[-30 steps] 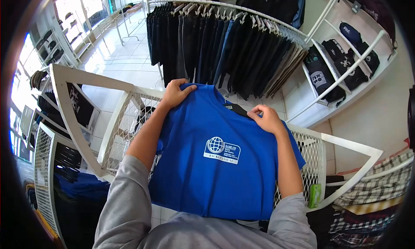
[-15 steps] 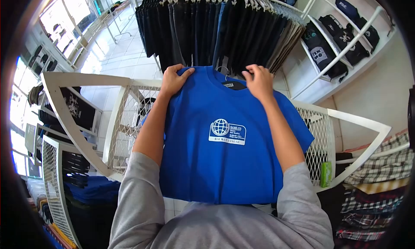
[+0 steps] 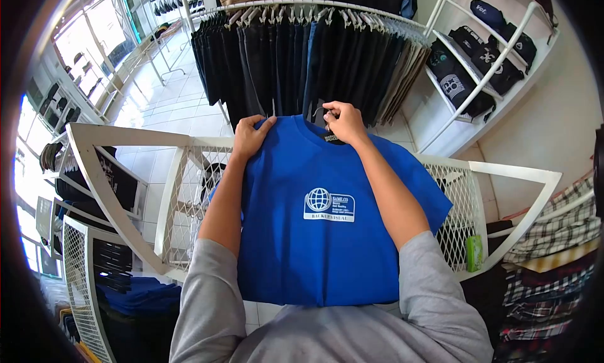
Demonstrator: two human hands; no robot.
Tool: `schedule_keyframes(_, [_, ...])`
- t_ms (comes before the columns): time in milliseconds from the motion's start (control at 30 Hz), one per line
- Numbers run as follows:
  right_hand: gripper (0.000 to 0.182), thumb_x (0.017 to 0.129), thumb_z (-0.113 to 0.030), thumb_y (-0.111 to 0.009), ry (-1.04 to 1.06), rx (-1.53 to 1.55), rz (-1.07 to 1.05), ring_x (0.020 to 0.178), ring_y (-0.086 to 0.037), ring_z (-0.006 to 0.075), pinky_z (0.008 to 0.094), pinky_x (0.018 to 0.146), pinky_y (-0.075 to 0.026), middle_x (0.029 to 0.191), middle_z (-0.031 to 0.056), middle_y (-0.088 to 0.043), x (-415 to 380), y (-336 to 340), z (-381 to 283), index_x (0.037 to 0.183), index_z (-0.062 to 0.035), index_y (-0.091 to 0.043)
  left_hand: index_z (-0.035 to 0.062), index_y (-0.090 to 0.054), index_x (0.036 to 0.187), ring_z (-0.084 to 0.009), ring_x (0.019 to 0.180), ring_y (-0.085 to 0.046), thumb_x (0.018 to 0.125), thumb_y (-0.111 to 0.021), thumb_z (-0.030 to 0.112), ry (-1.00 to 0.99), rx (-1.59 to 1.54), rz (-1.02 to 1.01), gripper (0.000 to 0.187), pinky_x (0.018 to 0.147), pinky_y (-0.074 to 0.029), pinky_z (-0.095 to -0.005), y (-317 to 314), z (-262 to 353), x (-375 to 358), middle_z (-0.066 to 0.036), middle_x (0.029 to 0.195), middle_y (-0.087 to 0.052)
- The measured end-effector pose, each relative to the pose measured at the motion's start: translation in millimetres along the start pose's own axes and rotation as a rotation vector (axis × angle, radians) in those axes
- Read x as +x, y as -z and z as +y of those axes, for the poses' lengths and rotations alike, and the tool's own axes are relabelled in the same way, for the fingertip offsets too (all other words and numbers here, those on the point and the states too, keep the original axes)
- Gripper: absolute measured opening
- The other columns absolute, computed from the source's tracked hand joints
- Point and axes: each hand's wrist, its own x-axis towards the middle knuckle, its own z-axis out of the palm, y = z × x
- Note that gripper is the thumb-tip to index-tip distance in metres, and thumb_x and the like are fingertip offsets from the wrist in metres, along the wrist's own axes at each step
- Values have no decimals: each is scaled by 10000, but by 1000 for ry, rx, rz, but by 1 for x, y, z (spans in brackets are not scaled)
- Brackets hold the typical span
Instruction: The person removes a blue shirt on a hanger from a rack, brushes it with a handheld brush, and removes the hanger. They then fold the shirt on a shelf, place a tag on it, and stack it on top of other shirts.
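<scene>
A blue T-shirt (image 3: 321, 256) with a white globe print on its chest hangs upright before me. My left hand (image 3: 251, 138) is closed on the shirt's shoulder at the left of the collar, thumb to the front. In the neck opening shows the thin metal hook of a hanger (image 3: 316, 113), and my right hand (image 3: 344, 124) pinches at it with curled fingers. Most of the hanger is hidden inside the shirt. Below my right fingers, the dark neck label (image 3: 329, 137) is partly visible.
A white mesh-sided rack (image 3: 173, 205) stands around the shirt. Dark trousers (image 3: 289, 67) hang on a curved rail ahead. Caps (image 3: 469, 89) fill a wall shelf at the right. Checked shirts (image 3: 547, 281) and a small green packet (image 3: 474, 253) are at the lower right.
My right hand has moved left from beside the collar to the hanger's hook, its fingers closing there. My left hand stays on the shoulder. The view has tilted slightly up.
</scene>
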Motion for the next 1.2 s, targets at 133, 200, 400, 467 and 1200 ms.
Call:
schedule_keyframes(133, [354,878,-64,-731,-102,-56,-198,877,-759,245,346,844,-580,976,161,-769,-17,18,-19,1232,-73,-740,-7,-786,919,-145,658,-667,946,-718,417,2,39,-21,431,652,-525,-314,3,4,-1,-94,716,-720])
schedule_keyframes(200, [360,878,-55,-735,-115,-72,-260,857,-760,234,336,843,-579,977,165,-768,-22,21,-13,1238,-61,-735,-11,-783,898,-163,639,-664,930,-731,415,8,16,-8,430,646,-519,-327,2,3,-2,-105,692,-710])
schedule_keyframes(400, [350,912,-23,-694,-173,11,-282,837,-758,203,328,828,-588,985,140,-773,-16,34,-8,1258,-63,-728,-17,-778,873,-139,615,-639,914,-756,395,28,-51,-3,414,626,-502,-314,1,6,-2,-94,653,-688])
schedule_keyframes(467, [366,922,-8,-678,-179,57,-211,798,-755,185,325,808,-592,946,123,-771,-11,39,-10,1280,-69,-717,-17,-779,871,-128,616,-633,913,-760,391,26,-54,-19,410,623,-500,-306,2,6,-2,-86,652,-686])
schedule_keyframes(1200, [561,941,-587,-629,-200,-222,-665,1066,-703,346,402,954,-533,1120,224,-739,-65,47,-39,1056,-67,-807,-33,-771,893,-144,660,-648,938,-735,396,5,-29,13,433,649,-506,-325,0,-6,5,-105,694,-708])
